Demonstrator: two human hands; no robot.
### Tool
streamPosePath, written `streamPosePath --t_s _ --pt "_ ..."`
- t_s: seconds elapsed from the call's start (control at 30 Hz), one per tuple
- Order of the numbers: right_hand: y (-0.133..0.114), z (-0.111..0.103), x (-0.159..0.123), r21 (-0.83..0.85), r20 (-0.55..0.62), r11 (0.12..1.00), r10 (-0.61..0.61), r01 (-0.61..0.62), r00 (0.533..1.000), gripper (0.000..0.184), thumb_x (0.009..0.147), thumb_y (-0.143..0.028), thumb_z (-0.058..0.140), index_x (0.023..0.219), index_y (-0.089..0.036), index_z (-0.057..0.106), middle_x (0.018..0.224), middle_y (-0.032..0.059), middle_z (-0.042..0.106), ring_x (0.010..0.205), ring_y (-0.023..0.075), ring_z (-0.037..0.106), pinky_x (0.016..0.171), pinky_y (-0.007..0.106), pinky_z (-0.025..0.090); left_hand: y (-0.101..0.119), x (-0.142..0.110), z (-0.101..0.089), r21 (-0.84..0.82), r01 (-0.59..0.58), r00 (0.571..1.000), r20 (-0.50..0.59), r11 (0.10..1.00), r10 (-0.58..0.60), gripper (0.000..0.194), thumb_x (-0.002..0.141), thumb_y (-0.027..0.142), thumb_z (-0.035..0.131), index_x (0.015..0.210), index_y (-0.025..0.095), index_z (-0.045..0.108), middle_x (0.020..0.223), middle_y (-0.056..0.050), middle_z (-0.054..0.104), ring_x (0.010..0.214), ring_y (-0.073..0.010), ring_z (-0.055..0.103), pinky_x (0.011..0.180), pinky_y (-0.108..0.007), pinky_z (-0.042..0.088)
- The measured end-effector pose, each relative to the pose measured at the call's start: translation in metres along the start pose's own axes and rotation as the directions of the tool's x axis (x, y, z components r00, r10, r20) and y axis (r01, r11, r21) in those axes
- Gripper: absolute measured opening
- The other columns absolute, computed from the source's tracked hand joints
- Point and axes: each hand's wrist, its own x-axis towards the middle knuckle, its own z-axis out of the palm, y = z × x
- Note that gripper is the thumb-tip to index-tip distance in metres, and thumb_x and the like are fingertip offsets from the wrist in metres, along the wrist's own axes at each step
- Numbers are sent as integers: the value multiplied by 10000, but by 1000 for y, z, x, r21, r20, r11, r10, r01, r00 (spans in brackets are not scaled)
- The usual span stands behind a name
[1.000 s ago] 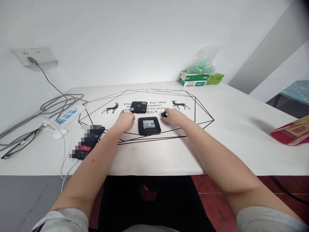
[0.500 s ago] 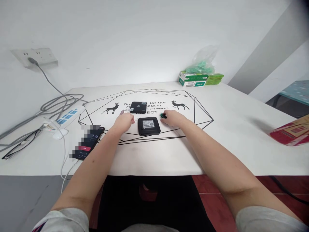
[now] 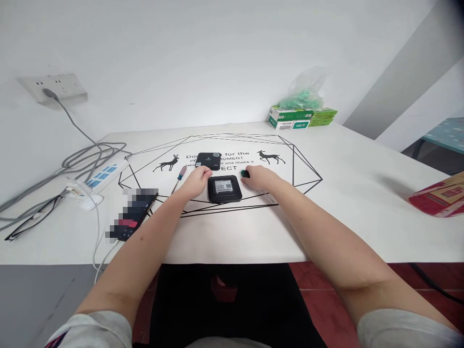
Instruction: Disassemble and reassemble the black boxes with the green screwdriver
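My left hand (image 3: 198, 181) is closed, thumb and fingertips pressed together, at the upper left corner of a square black case (image 3: 224, 190). Whatever it pinches is too small to make out. The case lies flat with a white label facing up. A black lid-like piece (image 3: 208, 160) with small stickers lies just behind it, partly covered by my left fingers. To the right, my right hand (image 3: 259, 177) is closed around a small dark object with a green edge (image 3: 245, 173), low over the table. A screwdriver (image 3: 181, 173) with a purple and blue handle lies left of my left hand.
A phone (image 3: 136, 215) with a cable lies by my left forearm. Further left are a power strip (image 3: 108, 174), coiled grey cords and glasses (image 3: 34, 217). Green and white boxes (image 3: 290, 118) with a plastic bag stand at the back right. A red package (image 3: 440, 198) sits far right.
My left hand has moved right, from beside the screwdriver to the case's upper left corner, uncovering more of the screwdriver. My right hand has stayed nearly in place.
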Motion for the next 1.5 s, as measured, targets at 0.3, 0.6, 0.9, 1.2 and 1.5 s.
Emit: streamPosePath --t_s 0.3,0.6,0.9,1.2,1.5 --pt "-4 -4 -5 -3 5 1000 3 -3 1000 410 1056 -445 544 1336 -168 657 1359 240 743 1189 387 743 867 442 587 7 5 8 -144 -7 999 -34 990 2 205 1086 191 484 962 215 645 1181 -96 709 1157 -265 669 1094 -403 521" --pt "-5 -3 -5 -3 5 1000 12 -12 1000 386 1064 -429 559 1325 -161 654 1338 225 749 1194 375 741 857 419 574 0 6 15 -174 -64 997 -57 983 55 195 1083 182 538 917 215 635 1134 -71 685 1110 -250 668 1048 -378 523" --pt "-4 0 -5 6 -18 1000 12 -12 1000 415 1059 -442 571 1357 -163 647 1370 223 728 1183 377 734 886 443 583 -19 7 1 98 -16 996 -83 995 24 237 1057 199 554 970 217 773 1111 -92 741 1110 -295 679 1010 -419 518" --pt "-11 16 -2 -64 -327 954 -297 292 897 406 1044 -262 554 1405 -139 694 1468 227 664 1385 425 555 1147 557 482 -23 9 7 220 -14 1000 -13 975 18 204 1031 211 601 934 198 780 1084 -119 751 1091 -314 695 1085 -466 474" --pt "-10 25 8 56 -451 885 -391 463 802 318 1020 -156 534 1228 -161 774 1299 183 753 1265 371 632 1118 551 514 -11 5 4 74 -1 1000 -28 997 3 210 1063 198 495 936 183 661 1035 -129 707 974 -282 673 909 -393 524"
